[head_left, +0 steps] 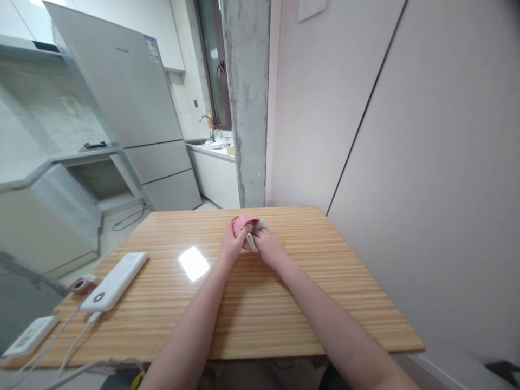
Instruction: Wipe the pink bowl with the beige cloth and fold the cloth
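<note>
Both hands (248, 242) clutch bunched pink cloth (245, 222).

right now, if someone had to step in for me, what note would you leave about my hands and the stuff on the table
Left hand: closed around a small pink fabric piece, held just above the far middle of the striped wooden table.
Right hand: gripping a cream cloth bundle pressed against the pink piece; both hands meet on it.
Elsewhere: long white power bank with cables at the left edge, a small white box at the near-left corner, and a small reddish round item beside the power bank.
Done: both fabrics are gathered in hand.
Left: cannot tell how far the handling has got; the fabric is mostly hidden by the fingers.
</note>
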{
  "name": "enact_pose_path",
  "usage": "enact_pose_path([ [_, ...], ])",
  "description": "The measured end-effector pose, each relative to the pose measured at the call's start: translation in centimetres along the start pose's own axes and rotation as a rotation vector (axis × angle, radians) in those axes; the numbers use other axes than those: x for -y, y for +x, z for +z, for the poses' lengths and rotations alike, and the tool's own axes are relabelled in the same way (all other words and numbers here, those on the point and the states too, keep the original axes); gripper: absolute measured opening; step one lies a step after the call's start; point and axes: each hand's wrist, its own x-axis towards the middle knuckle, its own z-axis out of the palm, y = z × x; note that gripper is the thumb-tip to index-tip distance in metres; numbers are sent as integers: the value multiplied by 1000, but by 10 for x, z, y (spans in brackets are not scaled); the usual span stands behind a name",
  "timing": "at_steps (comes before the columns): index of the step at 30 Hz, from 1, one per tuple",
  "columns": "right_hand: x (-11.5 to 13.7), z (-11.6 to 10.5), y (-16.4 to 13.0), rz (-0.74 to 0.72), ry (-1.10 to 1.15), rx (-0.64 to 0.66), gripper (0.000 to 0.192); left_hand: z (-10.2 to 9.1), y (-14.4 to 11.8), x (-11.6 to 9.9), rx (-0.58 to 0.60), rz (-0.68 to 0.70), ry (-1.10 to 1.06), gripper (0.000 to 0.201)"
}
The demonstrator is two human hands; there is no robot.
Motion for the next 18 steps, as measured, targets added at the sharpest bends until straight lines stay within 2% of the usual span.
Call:
enact_pose_path([
  [2,-1,0,0,17,-18,-7,22,2,-1,0,14,-18,-27,66],
  [5,2,2,-1,66,26,-71,25,18,-7,5,-19,-86,-185,85],
  [8,5,3,-3,91,104,-107,31,27,-11,9,-27,-131,-240,80],
  [11,4,3,-3,37,103,-59,30,16,-6,8,-44,-167,-163,64],
  [13,2,1,-1,8,63,-36,24,6,-1,6,-9,-130,-83,60],
  [15,2,0,0,4,21,-28,21,2,1,6,8,-88,-48,63],
  [18,2,-1,-1,58,-2,-42,22,13,-4,8,-21,-103,-147,75],
])
